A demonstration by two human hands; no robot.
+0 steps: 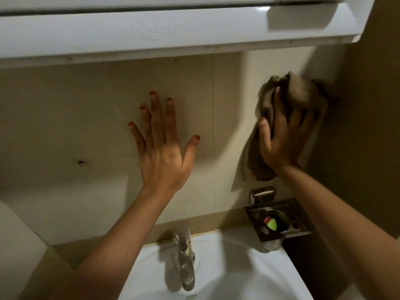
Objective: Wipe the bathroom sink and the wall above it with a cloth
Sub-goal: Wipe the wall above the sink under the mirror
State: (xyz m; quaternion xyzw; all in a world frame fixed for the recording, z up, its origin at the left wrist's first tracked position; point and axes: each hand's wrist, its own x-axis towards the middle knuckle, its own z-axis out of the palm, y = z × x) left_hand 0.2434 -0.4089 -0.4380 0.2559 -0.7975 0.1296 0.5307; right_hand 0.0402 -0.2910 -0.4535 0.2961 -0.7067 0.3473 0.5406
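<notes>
My right hand (283, 137) holds a bunched brown cloth (296, 92) against the beige tiled wall (86, 109) at the upper right, near the corner. A loose end of the cloth hangs down below my palm. My left hand (162, 146) lies flat on the wall in the middle, fingers spread and straight. The white sink (233, 267) sits below, with a chrome tap (184, 252) at its back edge.
A white cabinet (173, 33) overhangs the wall just above both hands. A metal wall holder (277, 219) with a small red and green item juts out under my right forearm. The side wall closes in at the right. A dark chip marks the tile at left.
</notes>
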